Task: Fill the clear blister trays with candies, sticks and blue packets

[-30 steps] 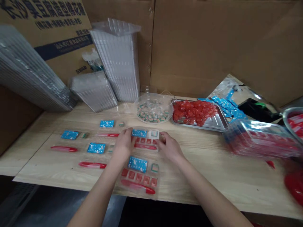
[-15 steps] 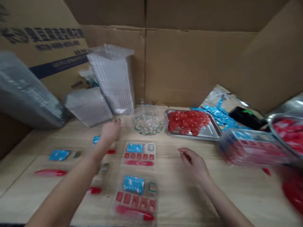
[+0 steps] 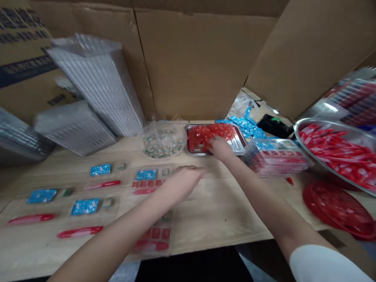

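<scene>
My right hand (image 3: pixel 221 149) reaches down at the front edge of a steel tray (image 3: pixel 241 137), its fingers among the heap of red wrapped sweets (image 3: pixel 202 137). I cannot tell whether it holds any. My left hand (image 3: pixel 185 181) is blurred above the wooden table (image 3: pixel 211 219), fingers stretched out, with nothing visible in it. It is nearest a transparent tray (image 3: pixel 147 184) holding a blue packet, a small square sweet, red cubes and a red stick. A transparent bowl of green-and-cream sweets (image 3: pixel 163 143) stands left of the steel tray.
Several transparent trays with blue packets and red sticks lie on the table's left. A stack of filled trays (image 3: pixel 276 156), a steel bowl of red sticks (image 3: pixel 337 152) and a red round basket (image 3: pixel 337 209) stand right. Stacked empty trays (image 3: pixel 96 86) and cardboard walls (image 3: pixel 199 58) rise behind.
My right hand has moved forward from the tabletop to the steel tray. My left hand has swung right across the table. The view has turned, shifting the table's objects left.
</scene>
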Demonstrator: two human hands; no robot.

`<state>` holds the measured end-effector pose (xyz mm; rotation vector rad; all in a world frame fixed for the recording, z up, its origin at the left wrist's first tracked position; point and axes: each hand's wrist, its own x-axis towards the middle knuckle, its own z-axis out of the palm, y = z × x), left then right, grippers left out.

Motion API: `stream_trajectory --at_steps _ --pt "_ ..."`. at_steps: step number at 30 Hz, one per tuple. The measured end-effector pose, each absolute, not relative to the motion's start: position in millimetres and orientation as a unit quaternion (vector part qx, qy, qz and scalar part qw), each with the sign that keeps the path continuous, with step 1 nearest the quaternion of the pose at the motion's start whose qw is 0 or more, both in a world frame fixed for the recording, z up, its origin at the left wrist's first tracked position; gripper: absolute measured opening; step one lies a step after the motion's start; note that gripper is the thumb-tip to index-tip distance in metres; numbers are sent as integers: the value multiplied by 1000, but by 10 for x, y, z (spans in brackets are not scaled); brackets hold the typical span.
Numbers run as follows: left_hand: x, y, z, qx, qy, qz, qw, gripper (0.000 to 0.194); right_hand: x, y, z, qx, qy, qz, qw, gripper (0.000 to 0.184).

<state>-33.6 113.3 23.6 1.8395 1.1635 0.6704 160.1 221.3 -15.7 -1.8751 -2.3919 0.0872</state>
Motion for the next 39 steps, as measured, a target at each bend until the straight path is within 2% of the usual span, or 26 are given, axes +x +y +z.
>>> stream_trajectory --at_steps 2,5,7,9,12,18,25,27,31,33,36,39 --pt "-87 1153 94 795 458 170 360 16 1730 2010 -123 -635 -755 75 143 24" --pt "-10 935 64 835 460 139 268 27 1952 1506 -132 -621 -675 259 302 25" --pt "-40 618 74 848 461 115 235 29 2043 1128 -206 -596 -641 349 334 28" --pt "-39 252 18 855 466 53 222 30 2071 818 -314 -584 -642 369 333 26" --pt "61 -163 -188 853 486 -1 190 38 2065 560 -449 -571 -687 327 308 18" --pt "200 -271 -378 852 503 -14 146 40 2139 502 -441 -565 -756 240 226 12" --pt "195 -277 -366 863 494 -17 105 37 2034 621 -211 -524 -838 147 24 8" --pt "193 -289 -400 867 488 -7 95 36 2006 751 -104 -519 -841 153 -3 9" --pt "189 -329 -476 858 509 41 55 35 1964 1322 -16 -623 -773 85 82 18" --pt "183 -349 -517 852 518 61 44 32 1942 1687 -93 -672 -734 34 93 20" --pt "163 -363 -572 854 512 80 50 29 1925 2064 -262 -689 -717 54 94 17" --pt "142 -362 -600 851 512 103 57 26 1929 2018 -284 -674 -715 82 166 15"
